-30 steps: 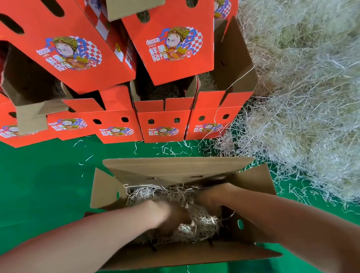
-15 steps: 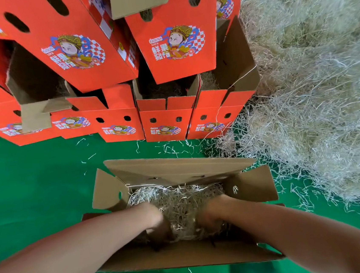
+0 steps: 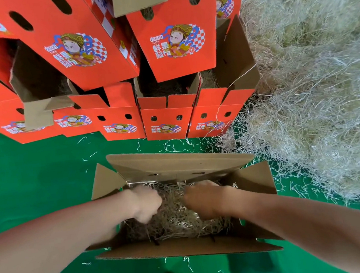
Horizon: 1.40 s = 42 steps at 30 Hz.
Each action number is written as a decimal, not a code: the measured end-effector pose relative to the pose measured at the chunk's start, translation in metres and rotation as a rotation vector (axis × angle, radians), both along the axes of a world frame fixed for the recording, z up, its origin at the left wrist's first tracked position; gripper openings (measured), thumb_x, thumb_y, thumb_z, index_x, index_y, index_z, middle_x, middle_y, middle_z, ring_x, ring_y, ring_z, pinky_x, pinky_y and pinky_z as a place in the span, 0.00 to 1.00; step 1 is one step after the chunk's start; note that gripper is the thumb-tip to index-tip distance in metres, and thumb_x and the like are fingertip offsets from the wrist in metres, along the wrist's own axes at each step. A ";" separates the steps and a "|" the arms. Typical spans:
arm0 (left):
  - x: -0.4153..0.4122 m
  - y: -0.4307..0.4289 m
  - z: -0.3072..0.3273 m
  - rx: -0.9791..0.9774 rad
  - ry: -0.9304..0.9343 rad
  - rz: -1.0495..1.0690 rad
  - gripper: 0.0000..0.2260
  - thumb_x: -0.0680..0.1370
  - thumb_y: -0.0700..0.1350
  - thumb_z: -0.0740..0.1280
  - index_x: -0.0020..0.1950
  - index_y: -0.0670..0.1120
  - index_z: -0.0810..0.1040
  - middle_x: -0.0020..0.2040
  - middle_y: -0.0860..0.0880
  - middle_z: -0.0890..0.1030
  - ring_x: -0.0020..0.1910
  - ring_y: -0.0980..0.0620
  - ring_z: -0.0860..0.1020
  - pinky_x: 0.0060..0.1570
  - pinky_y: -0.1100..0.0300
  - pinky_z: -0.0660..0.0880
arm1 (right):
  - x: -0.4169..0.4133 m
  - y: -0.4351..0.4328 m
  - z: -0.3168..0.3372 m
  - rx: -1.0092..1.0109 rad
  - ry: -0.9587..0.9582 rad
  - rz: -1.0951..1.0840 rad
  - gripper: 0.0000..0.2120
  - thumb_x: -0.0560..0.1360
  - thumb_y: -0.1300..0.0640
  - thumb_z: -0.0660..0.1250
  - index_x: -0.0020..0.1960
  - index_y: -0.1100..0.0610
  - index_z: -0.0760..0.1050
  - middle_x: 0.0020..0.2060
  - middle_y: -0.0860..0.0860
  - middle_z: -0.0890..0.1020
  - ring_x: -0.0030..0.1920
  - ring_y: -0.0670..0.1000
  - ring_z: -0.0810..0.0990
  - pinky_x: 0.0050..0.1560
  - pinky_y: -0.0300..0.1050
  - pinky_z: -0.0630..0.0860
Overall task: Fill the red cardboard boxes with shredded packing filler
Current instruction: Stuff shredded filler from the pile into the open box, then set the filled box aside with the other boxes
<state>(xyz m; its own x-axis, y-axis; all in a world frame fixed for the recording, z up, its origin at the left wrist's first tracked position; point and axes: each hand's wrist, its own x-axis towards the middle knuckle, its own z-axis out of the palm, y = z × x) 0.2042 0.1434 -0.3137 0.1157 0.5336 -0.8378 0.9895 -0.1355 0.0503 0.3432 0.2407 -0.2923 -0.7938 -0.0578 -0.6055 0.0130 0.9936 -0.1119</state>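
Observation:
An open cardboard box [image 3: 177, 165] stands on the floor right in front of me, its brown flaps folded outward. Shredded filler [image 3: 179, 221] covers its bottom. Both my hands are inside it. My left hand [image 3: 147, 203] is curled like a fist with its fingers dug into the strands at the left. My right hand [image 3: 201, 198] sits close beside it, with bent fingers also sunk in the filler. The fingertips of both hands are hidden by the strands.
A large heap of loose shredded filler [image 3: 315, 100] fills the right side. Stacked red boxes [image 3: 166, 120] with cartoon prints stand behind the open box, some with filler inside. The floor [image 3: 35, 185] is green, with stray strands scattered on it.
My hands have come up from deep in the near part of the box and moved toward its far side. The filler now lies looser and more spread out.

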 end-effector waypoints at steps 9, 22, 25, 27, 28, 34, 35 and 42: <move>-0.014 -0.011 -0.023 -0.137 0.235 -0.058 0.18 0.77 0.38 0.61 0.67 0.40 0.70 0.68 0.41 0.70 0.66 0.43 0.69 0.66 0.45 0.65 | 0.008 0.016 -0.019 0.045 -0.290 -0.115 0.19 0.75 0.64 0.62 0.66 0.59 0.69 0.62 0.57 0.75 0.60 0.57 0.75 0.55 0.51 0.75; 0.001 -0.022 0.017 -0.006 -0.110 0.291 0.18 0.81 0.48 0.58 0.69 0.42 0.68 0.63 0.43 0.73 0.59 0.45 0.74 0.55 0.57 0.70 | 0.023 0.008 0.011 0.148 -0.068 -0.169 0.13 0.75 0.63 0.62 0.58 0.58 0.75 0.56 0.56 0.78 0.54 0.57 0.79 0.48 0.49 0.78; -0.005 -0.019 0.040 0.213 -0.244 0.401 0.12 0.80 0.52 0.60 0.48 0.46 0.78 0.42 0.45 0.77 0.40 0.50 0.76 0.37 0.63 0.67 | 0.033 0.006 0.041 0.126 0.382 -0.204 0.07 0.75 0.59 0.62 0.49 0.56 0.78 0.48 0.53 0.81 0.45 0.55 0.81 0.43 0.47 0.78; -0.006 -0.021 0.063 0.378 -0.235 0.476 0.15 0.78 0.53 0.62 0.37 0.45 0.75 0.31 0.48 0.72 0.28 0.53 0.68 0.26 0.63 0.61 | 0.044 0.004 0.058 0.064 0.802 -0.273 0.02 0.72 0.59 0.67 0.42 0.58 0.78 0.41 0.52 0.80 0.37 0.53 0.79 0.36 0.44 0.77; -0.007 -0.023 0.073 0.457 -0.249 0.523 0.16 0.78 0.53 0.63 0.34 0.45 0.74 0.29 0.49 0.71 0.25 0.55 0.67 0.24 0.65 0.59 | 0.050 0.006 0.064 0.044 0.988 -0.313 0.04 0.69 0.60 0.70 0.42 0.59 0.77 0.41 0.52 0.79 0.38 0.52 0.77 0.37 0.43 0.76; 0.018 -0.046 0.122 0.563 -0.420 0.620 0.15 0.77 0.56 0.62 0.37 0.48 0.77 0.33 0.55 0.77 0.29 0.61 0.71 0.30 0.71 0.65 | 0.054 0.037 0.079 0.215 0.818 -0.571 0.26 0.70 0.65 0.67 0.67 0.58 0.67 0.57 0.56 0.77 0.58 0.58 0.74 0.59 0.54 0.72; 0.025 -0.051 0.127 0.544 -0.452 0.605 0.17 0.78 0.57 0.61 0.38 0.45 0.78 0.33 0.53 0.76 0.28 0.59 0.70 0.30 0.70 0.64 | 0.049 0.039 0.080 0.261 0.812 -0.594 0.24 0.72 0.65 0.65 0.67 0.57 0.67 0.53 0.56 0.79 0.55 0.58 0.76 0.56 0.52 0.73; 0.024 -0.085 0.139 0.500 -0.280 0.504 0.09 0.77 0.45 0.65 0.42 0.41 0.78 0.36 0.47 0.78 0.35 0.52 0.72 0.35 0.60 0.68 | 0.009 0.046 0.095 0.295 0.735 -0.640 0.08 0.76 0.55 0.62 0.54 0.53 0.76 0.43 0.57 0.81 0.46 0.59 0.80 0.40 0.47 0.71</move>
<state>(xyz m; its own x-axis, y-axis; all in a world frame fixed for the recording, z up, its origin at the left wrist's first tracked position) 0.2278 0.0583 -0.1747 -0.0700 0.8863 -0.4579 0.8972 0.2566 0.3595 0.3522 0.2867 -0.1972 -0.8044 0.5811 0.1234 0.5787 0.8134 -0.0586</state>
